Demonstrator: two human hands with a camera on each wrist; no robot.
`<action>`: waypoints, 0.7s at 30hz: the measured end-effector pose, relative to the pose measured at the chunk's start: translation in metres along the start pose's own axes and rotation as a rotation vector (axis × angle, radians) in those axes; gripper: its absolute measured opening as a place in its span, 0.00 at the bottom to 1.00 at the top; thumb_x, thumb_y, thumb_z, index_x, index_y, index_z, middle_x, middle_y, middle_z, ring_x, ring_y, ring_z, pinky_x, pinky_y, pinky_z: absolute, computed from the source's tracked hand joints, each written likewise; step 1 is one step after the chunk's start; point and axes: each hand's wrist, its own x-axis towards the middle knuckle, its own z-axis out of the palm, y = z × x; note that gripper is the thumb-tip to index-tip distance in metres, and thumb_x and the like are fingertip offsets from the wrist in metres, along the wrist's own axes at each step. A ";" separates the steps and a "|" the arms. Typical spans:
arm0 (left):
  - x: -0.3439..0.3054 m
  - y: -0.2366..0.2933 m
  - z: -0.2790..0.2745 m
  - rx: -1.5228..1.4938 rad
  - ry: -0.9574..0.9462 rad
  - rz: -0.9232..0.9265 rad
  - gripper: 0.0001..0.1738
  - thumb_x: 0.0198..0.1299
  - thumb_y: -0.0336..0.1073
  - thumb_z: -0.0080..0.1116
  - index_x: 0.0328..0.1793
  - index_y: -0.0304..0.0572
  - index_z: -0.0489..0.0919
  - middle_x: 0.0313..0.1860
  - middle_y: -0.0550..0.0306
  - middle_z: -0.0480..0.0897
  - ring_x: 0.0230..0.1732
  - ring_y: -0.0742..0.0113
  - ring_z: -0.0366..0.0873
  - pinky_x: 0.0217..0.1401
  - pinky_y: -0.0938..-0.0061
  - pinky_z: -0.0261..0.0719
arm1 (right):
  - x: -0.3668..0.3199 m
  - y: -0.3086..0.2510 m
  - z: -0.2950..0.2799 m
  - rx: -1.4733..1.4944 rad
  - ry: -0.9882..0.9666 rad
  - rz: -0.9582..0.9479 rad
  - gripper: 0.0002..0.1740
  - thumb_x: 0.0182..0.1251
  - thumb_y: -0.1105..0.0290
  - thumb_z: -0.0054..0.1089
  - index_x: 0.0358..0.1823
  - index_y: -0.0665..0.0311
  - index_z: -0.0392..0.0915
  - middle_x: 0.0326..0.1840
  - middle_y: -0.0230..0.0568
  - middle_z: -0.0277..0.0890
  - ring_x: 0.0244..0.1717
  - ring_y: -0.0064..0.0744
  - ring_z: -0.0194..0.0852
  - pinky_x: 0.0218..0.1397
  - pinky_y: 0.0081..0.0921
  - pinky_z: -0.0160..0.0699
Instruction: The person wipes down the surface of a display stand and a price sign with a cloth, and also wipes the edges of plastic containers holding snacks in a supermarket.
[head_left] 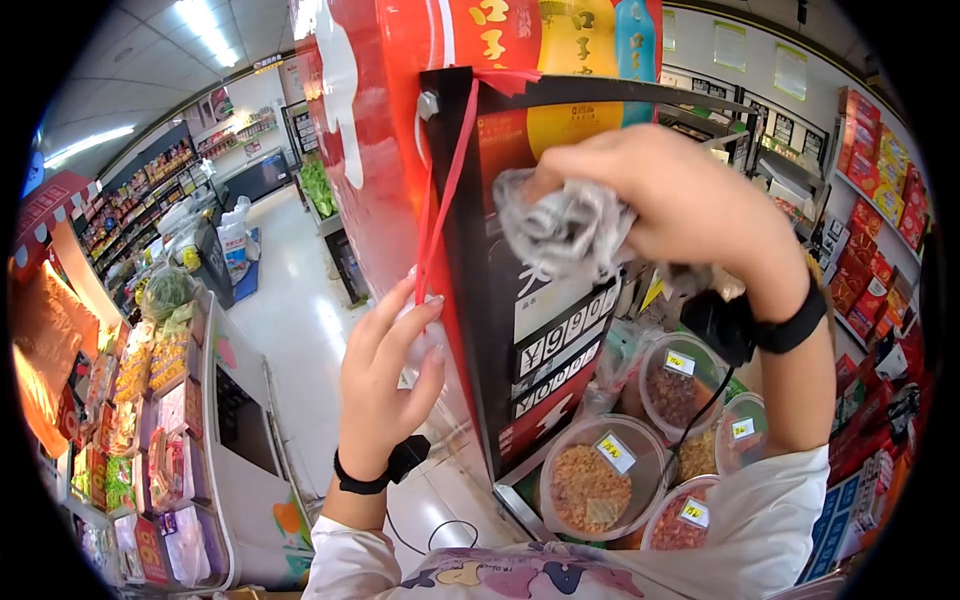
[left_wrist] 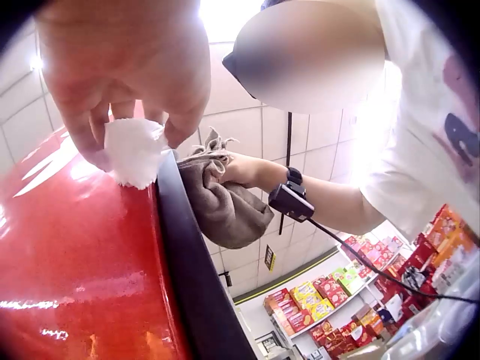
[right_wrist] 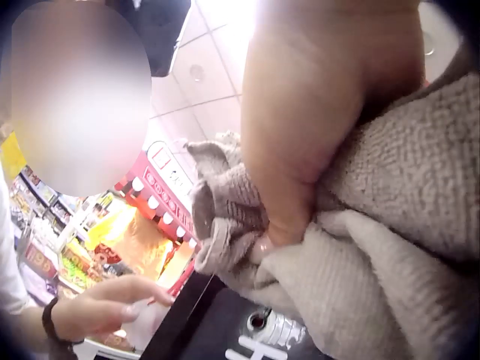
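My right hand (head_left: 690, 195) grips a bunched grey cloth (head_left: 560, 225) against the upper part of a black price board (head_left: 535, 315). Folds of the cloth hide part of the board's lettering, and its loose end hangs below the hand in the left wrist view. At the board's left edge, my left hand (head_left: 385, 370) is raised beside the black frame (head_left: 478, 330). A crumpled white piece (left_wrist: 135, 154) sits between its thumb and fingers, right at the glossy red surface (left_wrist: 82, 270). A red ribbon (head_left: 455, 185) hangs from the frame's top corner.
Lidded tubs (head_left: 590, 480) of dried food with price labels stand below the board. Packaged snacks fill a display (head_left: 150, 400) at left, and red boxes line shelves (head_left: 865, 230) at right. A thin black cable (head_left: 690, 425) runs from the right wrist.
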 end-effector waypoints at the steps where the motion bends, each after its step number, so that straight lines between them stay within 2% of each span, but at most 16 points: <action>1: 0.001 0.003 -0.002 0.007 -0.006 -0.003 0.25 0.51 0.22 0.59 0.58 0.38 0.80 0.64 0.40 0.78 0.62 0.45 0.78 0.64 0.60 0.73 | 0.003 0.003 -0.002 0.027 -0.018 -0.008 0.29 0.41 0.83 0.60 0.51 0.61 0.76 0.35 0.53 0.80 0.41 0.59 0.79 0.41 0.48 0.76; 4: -0.002 0.000 -0.002 0.014 0.002 0.023 0.25 0.48 0.24 0.63 0.57 0.40 0.80 0.65 0.41 0.77 0.54 0.46 0.79 0.58 0.60 0.75 | 0.014 -0.001 -0.005 0.119 -0.049 -0.050 0.27 0.44 0.80 0.61 0.52 0.61 0.77 0.36 0.54 0.81 0.41 0.58 0.80 0.41 0.45 0.78; 6: -0.005 -0.002 0.000 0.007 0.007 0.031 0.25 0.48 0.24 0.63 0.57 0.40 0.80 0.64 0.42 0.77 0.53 0.46 0.79 0.58 0.61 0.75 | 0.020 -0.002 -0.001 0.179 -0.019 -0.087 0.27 0.45 0.79 0.61 0.53 0.61 0.77 0.36 0.55 0.81 0.40 0.59 0.80 0.41 0.44 0.78; 7: -0.005 -0.002 0.001 0.002 0.014 0.033 0.26 0.48 0.24 0.63 0.57 0.40 0.80 0.64 0.42 0.77 0.53 0.46 0.79 0.58 0.61 0.75 | 0.020 -0.001 -0.003 0.257 -0.098 -0.006 0.27 0.48 0.77 0.62 0.55 0.60 0.76 0.38 0.55 0.81 0.42 0.59 0.80 0.44 0.42 0.78; 10: -0.004 0.001 0.001 0.010 0.024 0.029 0.26 0.48 0.24 0.64 0.58 0.41 0.80 0.64 0.43 0.77 0.52 0.47 0.79 0.57 0.61 0.75 | 0.011 0.015 0.002 0.230 -0.039 -0.040 0.17 0.49 0.79 0.62 0.44 0.65 0.76 0.36 0.47 0.81 0.38 0.53 0.79 0.43 0.35 0.76; 11: -0.004 0.002 0.000 0.019 0.016 0.029 0.26 0.48 0.24 0.64 0.58 0.41 0.80 0.64 0.42 0.77 0.52 0.47 0.79 0.57 0.61 0.75 | 0.008 0.017 -0.002 0.226 -0.052 -0.026 0.17 0.48 0.79 0.61 0.43 0.65 0.75 0.34 0.45 0.80 0.36 0.50 0.78 0.43 0.34 0.76; 14: -0.004 0.005 -0.003 0.033 -0.006 0.036 0.26 0.48 0.24 0.64 0.58 0.40 0.80 0.63 0.42 0.78 0.52 0.48 0.79 0.56 0.62 0.76 | 0.007 0.020 -0.009 0.230 -0.098 -0.026 0.17 0.48 0.77 0.62 0.42 0.65 0.75 0.34 0.46 0.79 0.36 0.51 0.78 0.43 0.35 0.76; 17: -0.005 0.005 -0.004 0.028 -0.030 0.048 0.26 0.49 0.24 0.64 0.58 0.40 0.80 0.63 0.42 0.78 0.52 0.48 0.79 0.56 0.62 0.76 | 0.021 0.000 -0.002 0.335 -0.043 -0.075 0.17 0.49 0.77 0.61 0.44 0.64 0.75 0.35 0.47 0.80 0.37 0.52 0.78 0.44 0.36 0.76; 20: -0.006 0.001 -0.002 0.023 -0.019 0.041 0.25 0.49 0.24 0.65 0.58 0.40 0.80 0.62 0.42 0.78 0.54 0.48 0.79 0.58 0.62 0.76 | 0.015 0.000 0.000 0.255 0.011 -0.042 0.16 0.52 0.76 0.61 0.45 0.64 0.76 0.37 0.48 0.80 0.39 0.52 0.79 0.45 0.36 0.77; 21: -0.007 0.001 -0.001 0.020 -0.010 0.039 0.25 0.50 0.25 0.65 0.58 0.40 0.80 0.62 0.42 0.78 0.54 0.48 0.79 0.58 0.62 0.76 | 0.013 0.004 0.000 0.230 -0.037 0.022 0.17 0.53 0.75 0.63 0.47 0.64 0.77 0.40 0.48 0.82 0.41 0.51 0.81 0.47 0.36 0.77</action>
